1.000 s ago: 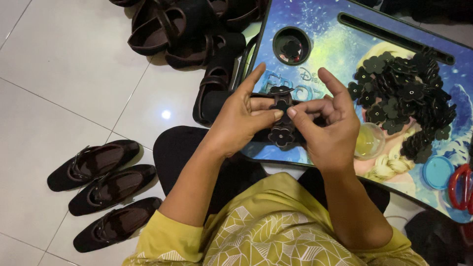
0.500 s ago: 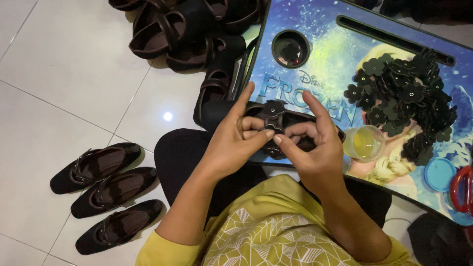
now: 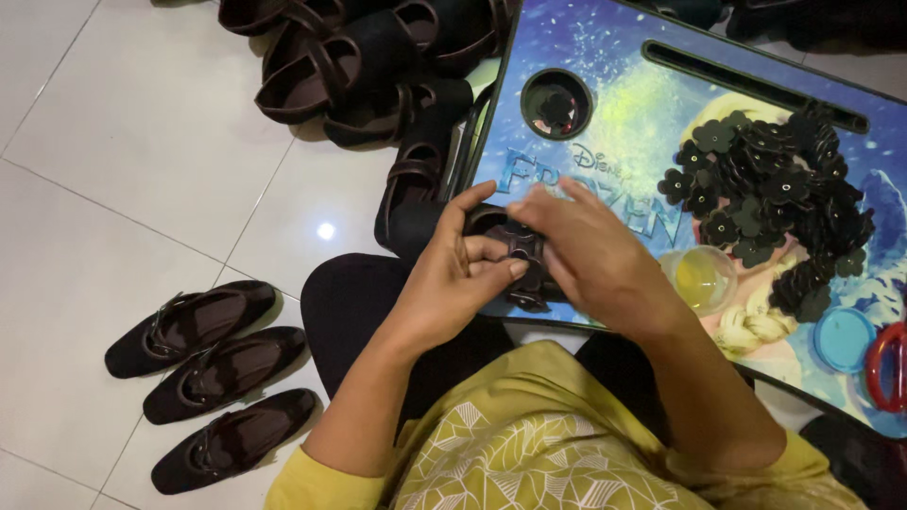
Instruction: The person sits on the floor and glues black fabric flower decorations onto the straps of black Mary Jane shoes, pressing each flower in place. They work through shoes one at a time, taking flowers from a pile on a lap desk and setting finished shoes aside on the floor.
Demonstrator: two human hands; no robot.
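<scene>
Left hand: my left hand (image 3: 452, 283) is wrapped around a dark shoe (image 3: 515, 257), thumb pressed on its upper, fingers curled under it.
Right hand: my right hand (image 3: 590, 260) lies over the same shoe from the other side, fingertips pinching at the strap where a dark flower-shaped ornament (image 3: 521, 247) sits; I think it is gripping that piece, but my own fingers hide the contact.
Shoe: held between both hands, just above the near edge of the blue picture-printed lap tray (image 3: 605, 123).
Beyond my right hand: a heap of dark flower ornaments (image 3: 770, 203) on the tray, and a small clear cup of yellowish liquid (image 3: 699, 279) just beside my right wrist.
Beyond my left hand: a pile of dark shoes (image 3: 368, 57) on the white tiled floor (image 3: 113, 161).
Left of my left forearm: three dark strapped shoes in a row (image 3: 213, 368), well apart from my hands.
Risk: my right wrist sits very near the cup, so a careless sweep could tip it over the tray.
Risk: the ornament could set crooked if my pinch slips, since I cannot see the strap beneath my fingers.
</scene>
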